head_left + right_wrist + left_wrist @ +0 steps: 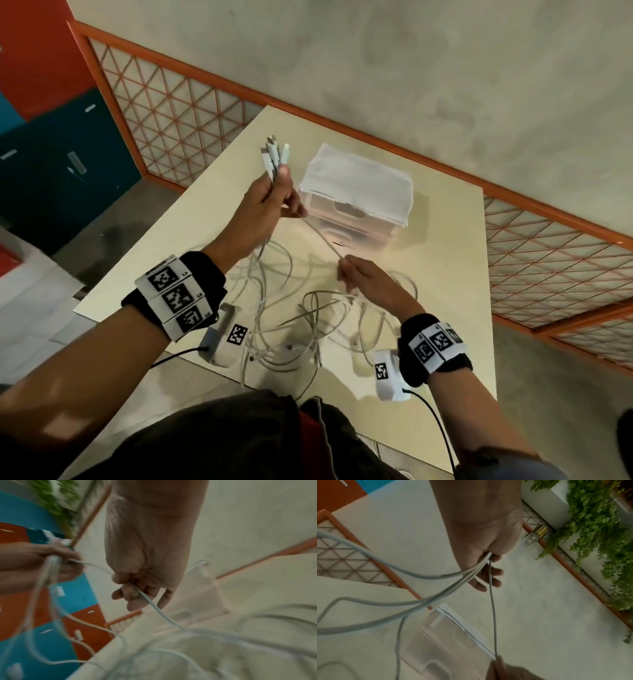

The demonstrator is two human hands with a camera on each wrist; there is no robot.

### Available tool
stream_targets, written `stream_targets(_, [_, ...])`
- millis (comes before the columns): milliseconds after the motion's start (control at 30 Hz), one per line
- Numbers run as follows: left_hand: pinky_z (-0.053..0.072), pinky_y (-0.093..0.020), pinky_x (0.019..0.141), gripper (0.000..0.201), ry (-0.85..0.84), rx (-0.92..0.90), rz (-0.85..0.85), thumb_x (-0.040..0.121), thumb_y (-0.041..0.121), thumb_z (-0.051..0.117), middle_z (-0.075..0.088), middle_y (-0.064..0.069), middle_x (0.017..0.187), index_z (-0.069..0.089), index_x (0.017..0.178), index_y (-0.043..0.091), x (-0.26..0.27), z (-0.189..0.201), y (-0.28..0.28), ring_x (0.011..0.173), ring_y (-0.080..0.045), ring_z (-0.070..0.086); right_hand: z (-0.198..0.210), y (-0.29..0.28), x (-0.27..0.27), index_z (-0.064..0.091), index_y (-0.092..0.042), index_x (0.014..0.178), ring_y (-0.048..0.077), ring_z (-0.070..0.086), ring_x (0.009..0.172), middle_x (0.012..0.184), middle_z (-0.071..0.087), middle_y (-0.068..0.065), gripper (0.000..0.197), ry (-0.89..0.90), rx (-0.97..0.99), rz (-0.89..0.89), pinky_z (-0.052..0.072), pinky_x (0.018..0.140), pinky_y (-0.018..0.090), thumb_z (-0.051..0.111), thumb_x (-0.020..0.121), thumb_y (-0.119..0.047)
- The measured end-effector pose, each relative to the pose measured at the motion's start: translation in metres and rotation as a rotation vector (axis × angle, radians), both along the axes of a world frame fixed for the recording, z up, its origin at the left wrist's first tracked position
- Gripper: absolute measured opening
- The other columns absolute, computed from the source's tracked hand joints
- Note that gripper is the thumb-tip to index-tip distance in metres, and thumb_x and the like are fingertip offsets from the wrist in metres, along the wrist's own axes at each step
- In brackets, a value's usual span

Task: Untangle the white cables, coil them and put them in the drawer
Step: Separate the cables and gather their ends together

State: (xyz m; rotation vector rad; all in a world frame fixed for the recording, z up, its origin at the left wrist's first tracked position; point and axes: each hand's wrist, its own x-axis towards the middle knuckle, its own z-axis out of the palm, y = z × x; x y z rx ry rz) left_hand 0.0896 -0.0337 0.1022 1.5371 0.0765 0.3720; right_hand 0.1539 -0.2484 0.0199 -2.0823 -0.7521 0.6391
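A cream table (pixel 428 240) fills the middle of the head view, its far corner pointing toward the upper centre of the frame. Behind it an orange-framed lattice railing (pixel 178 113) runs diagonally from the upper left to the right edge, in front of a pale grey wall (pixel 411 61). At the far left stand dark teal lockers (pixel 68 164) with an orange panel (pixel 41 51) above them. In the left wrist view, green foliage (pixel 594 527) hangs at the upper right, with a brass-capped glass bulb (pixel 535 534) just beside the railing.
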Motion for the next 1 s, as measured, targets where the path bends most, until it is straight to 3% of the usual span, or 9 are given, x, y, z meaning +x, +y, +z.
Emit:
stream_targets(100, [0.056,-0.042,0.068,0.038,-0.085,-0.027,0.101,0.102,0.027,0.024,0.030,0.009,0.054,0.032,0.067,0.016,0.001,0.000,0.008,0.049,-0.010,0.035,-0.018,-0.037,0.010,0.053,-0.025,0.070,0.009,0.052,0.061,0.059,0.051,-0.010,0.033,0.020,-0.068,-0.017,0.043,0.071,0.031,0.042,0.100,-0.033])
stream_targets(200, [0.046,-0.028,0.052,0.037,-0.126,0.017,0.153,0.102,0.026,0.025,0.026,0.013,0.052,0.030,0.066,0.019,0.003,-0.001,0.009,0.047,-0.006,0.025,-0.021,-0.060,0.019,0.058,-0.019,0.074,0.006,0.055,0.058,0.061,0.052,-0.006,0.030,0.036,-0.123,-0.105,0.043,0.071,0.028,0.044,0.100,-0.023])
stream_targets(333, [0.042,-0.031,0.055,0.027,-0.046,0.379,0.149,0.099,0.032,0.036,0.040,0.002,0.055,0.044,0.074,0.025,0.001,-0.005,-0.004,0.049,-0.011,0.040,-0.009,-0.058,0.028,0.060,-0.017,0.086,0.006,0.057,0.066,0.067,0.058,-0.012,0.020,-0.115,-0.270,-0.094,0.041,0.067,0.018,0.045,0.099,-0.019])
stream_targets(433, [0.033,-0.026,0.052,0.031,0.022,0.578,-0.008,0.095,0.034,0.048,0.047,-0.005,0.060,0.054,0.122,0.023,0.000,-0.012,-0.018,0.052,-0.012,0.037,0.017,-0.034,0.025,0.061,-0.015,0.085,0.001,0.060,0.061,0.069,0.065,-0.006,0.018,-0.151,-0.179,-0.054,0.047,0.069,0.018,0.048,0.097,-0.012])
stream_targets(600, [0.041,-0.020,0.056,0.037,0.138,0.662,-0.157,0.084,0.034,0.065,0.065,-0.009,0.072,0.057,0.118,0.021,0.003,-0.026,-0.033,0.059,-0.016,0.056,0.068,0.002,0.010,0.062,0.000,0.094,0.008,0.057,0.052,0.068,0.066,0.002,0.011,-0.077,0.080,-0.006,0.046,0.054,0.019,0.053,0.094,-0.007])
stream_targets(733, [0.034,-0.011,0.053,0.024,0.105,0.681,-0.027,0.091,0.027,0.056,0.058,0.005,0.062,0.064,0.099,0.005,0.004,-0.027,-0.034,0.052,-0.007,0.048,0.074,0.008,0.005,0.061,-0.006,0.092,0.012,0.048,0.047,0.065,0.061,0.005,0.015,0.042,0.155,0.002,0.039,0.047,0.019,0.055,0.095,-0.020])
stream_targets(800, [0.037,-0.014,0.056,0.026,0.047,0.698,0.042,0.092,0.026,0.056,0.067,-0.007,0.070,0.064,0.108,0.007,0.004,-0.024,-0.029,0.055,-0.015,0.054,0.062,0.003,0.006,0.061,-0.006,0.089,0.011,0.045,0.048,0.060,0.056,0.003,0.021,0.093,0.122,0.013,0.038,0.049,0.017,0.052,0.097,-0.024])
stream_targets(867, [0.037,-0.020,0.053,0.027,-0.012,0.700,0.174,0.093,0.026,0.054,0.068,-0.015,0.072,0.062,0.109,0.005,0.004,-0.020,-0.018,0.054,-0.024,0.056,0.048,-0.008,0.011,0.059,-0.007,0.086,0.012,0.047,0.051,0.058,0.053,0.000,0.023,0.141,0.046,0.043,0.040,0.053,0.018,0.048,0.098,-0.023])
stream_targets(1000, [0.029,-0.016,0.054,0.032,-0.044,0.666,0.527,0.096,0.024,0.049,0.058,-0.011,0.072,0.061,0.100,-0.005,0.008,-0.007,0.015,0.056,-0.018,0.047,0.019,-0.050,0.024,0.059,-0.013,0.081,0.014,0.052,0.059,0.059,0.056,0.002,0.025,0.168,-0.167,0.092,0.042,0.071,0.026,0.044,0.100,-0.018])
